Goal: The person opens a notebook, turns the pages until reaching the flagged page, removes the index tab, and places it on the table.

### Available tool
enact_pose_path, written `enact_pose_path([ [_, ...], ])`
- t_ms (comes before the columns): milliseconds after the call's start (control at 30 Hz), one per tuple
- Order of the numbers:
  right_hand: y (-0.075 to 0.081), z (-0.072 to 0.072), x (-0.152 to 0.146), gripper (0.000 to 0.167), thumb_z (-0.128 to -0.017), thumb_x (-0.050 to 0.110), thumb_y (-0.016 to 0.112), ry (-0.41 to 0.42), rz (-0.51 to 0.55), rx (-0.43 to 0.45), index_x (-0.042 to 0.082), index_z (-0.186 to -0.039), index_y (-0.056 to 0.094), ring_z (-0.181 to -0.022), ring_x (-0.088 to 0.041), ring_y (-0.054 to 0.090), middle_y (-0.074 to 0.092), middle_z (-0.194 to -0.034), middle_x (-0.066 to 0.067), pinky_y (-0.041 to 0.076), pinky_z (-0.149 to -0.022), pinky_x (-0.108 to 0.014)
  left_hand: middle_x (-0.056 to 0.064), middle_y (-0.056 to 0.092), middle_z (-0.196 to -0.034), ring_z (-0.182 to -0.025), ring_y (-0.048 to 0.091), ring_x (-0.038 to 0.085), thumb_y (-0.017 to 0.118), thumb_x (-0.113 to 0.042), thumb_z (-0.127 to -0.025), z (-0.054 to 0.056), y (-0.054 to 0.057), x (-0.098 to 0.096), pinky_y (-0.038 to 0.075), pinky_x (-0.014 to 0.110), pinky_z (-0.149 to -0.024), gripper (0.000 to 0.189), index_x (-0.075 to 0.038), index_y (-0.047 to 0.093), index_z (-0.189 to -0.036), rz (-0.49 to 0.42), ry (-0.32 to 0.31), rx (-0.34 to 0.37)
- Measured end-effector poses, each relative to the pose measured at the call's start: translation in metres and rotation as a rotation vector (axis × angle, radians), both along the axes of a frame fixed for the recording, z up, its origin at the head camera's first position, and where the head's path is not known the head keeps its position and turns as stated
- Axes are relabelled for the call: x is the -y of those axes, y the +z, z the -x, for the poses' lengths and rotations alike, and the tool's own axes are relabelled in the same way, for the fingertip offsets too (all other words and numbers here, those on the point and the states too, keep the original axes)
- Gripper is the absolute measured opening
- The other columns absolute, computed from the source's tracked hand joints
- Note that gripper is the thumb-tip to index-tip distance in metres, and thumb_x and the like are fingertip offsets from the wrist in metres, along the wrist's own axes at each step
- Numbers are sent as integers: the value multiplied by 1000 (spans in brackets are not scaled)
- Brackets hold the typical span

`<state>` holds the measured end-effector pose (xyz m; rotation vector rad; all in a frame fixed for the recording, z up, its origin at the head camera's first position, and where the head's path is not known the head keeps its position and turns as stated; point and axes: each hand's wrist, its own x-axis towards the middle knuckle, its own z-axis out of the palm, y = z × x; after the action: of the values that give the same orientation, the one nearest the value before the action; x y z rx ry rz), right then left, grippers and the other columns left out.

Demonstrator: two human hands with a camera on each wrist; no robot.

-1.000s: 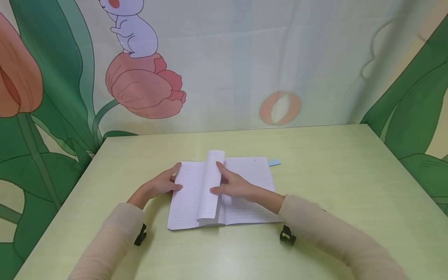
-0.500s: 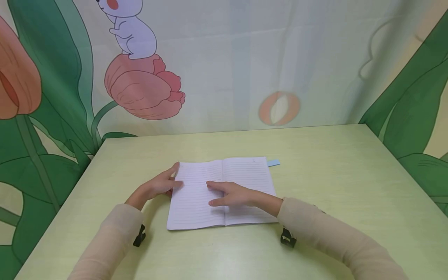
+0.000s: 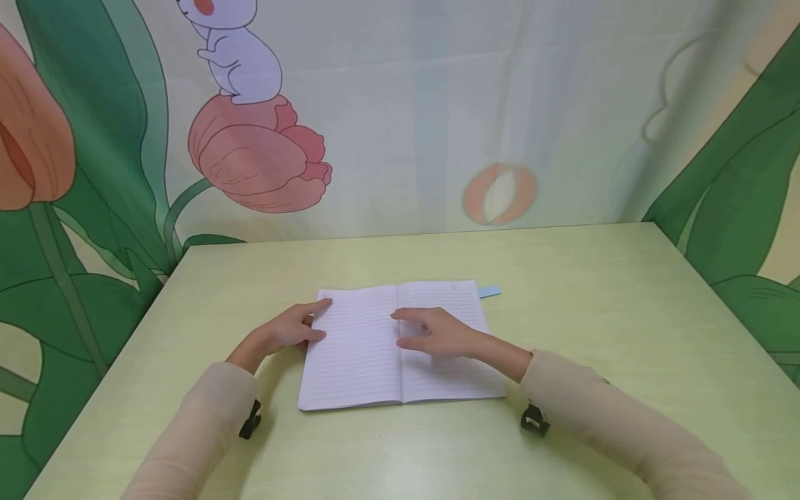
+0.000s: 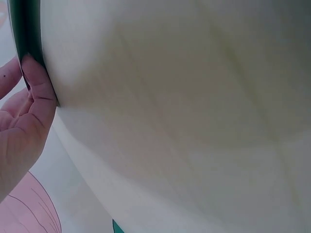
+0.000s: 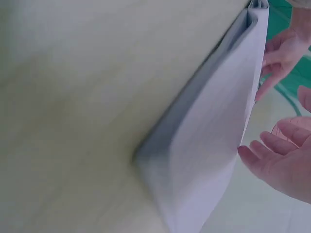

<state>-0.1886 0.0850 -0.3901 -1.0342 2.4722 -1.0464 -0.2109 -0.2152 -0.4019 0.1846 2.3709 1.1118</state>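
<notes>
An open lined notebook [image 3: 356,371] lies on the table, with white pages showing on both sides of the fold. My left hand [image 3: 287,329] grips its left edge, thumb and forefinger on the page. In the left wrist view, fingers of that hand [image 4: 29,107] lie against the dark green underside of the notebook [image 4: 30,24]. Over the right page near the fold is my right hand [image 3: 445,335], fingers loosely bent and holding nothing. Seen from the right wrist, its fingertips [image 5: 245,153] are at the page surface; contact is unclear.
A light blue tab [image 3: 489,292] sticks out from the notebook's upper right edge. The pale yellow-green table [image 3: 594,298] reaches back to a printed curtain [image 3: 387,139]. Black straps [image 3: 535,421] hang below both wrists.
The page that my right hand was turning now lies flat on the left side. My right hand has let go and moved back rightward to the fold; the left forefinger has shifted onto the page.
</notes>
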Motion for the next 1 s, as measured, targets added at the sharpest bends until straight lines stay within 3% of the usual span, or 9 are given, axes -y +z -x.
enact_pose_path([
  [200,-1,13,-22,48,-87,22,59,-55,-89,-175,-6,-125,49,-122,-33,41,49,-128,-19,29,-101,-42,11,38,-84,-71,47,21,60,-7,-87,1,0,1,38,28,-62,68,-10,24,-144,13,3,-7],
  [300,-1,19,-33,50,-87,23,59,-80,-136,-221,-7,-125,49,-122,-36,39,48,-128,-22,27,-101,-44,11,38,-83,-70,47,21,60,-7,-87,0,0,1,38,28,-62,68,-10,24,-144,9,4,-8],
  [467,-1,28,-50,60,-85,33,61,-136,-235,-228,-5,-130,45,-127,-39,31,40,-134,-24,24,-101,-51,12,40,-88,-72,47,21,59,-7,-87,0,1,0,38,28,-62,68,-10,24,-144,14,4,-9],
  [767,-8,42,-75,82,-81,57,56,-214,-539,-276,6,-140,35,-134,-35,15,27,-145,-16,17,-98,-59,11,39,-84,-72,47,21,60,-7,-86,0,3,-2,39,28,-62,68,-9,24,-144,10,-1,-1],
  [1000,-9,43,-85,91,-78,62,55,-224,-617,-239,0,-140,30,-135,-37,9,22,-146,-20,12,-98,-63,12,40,-89,-74,47,21,60,-7,-86,0,2,-1,39,28,-64,68,-9,25,-144,23,0,-4],
])
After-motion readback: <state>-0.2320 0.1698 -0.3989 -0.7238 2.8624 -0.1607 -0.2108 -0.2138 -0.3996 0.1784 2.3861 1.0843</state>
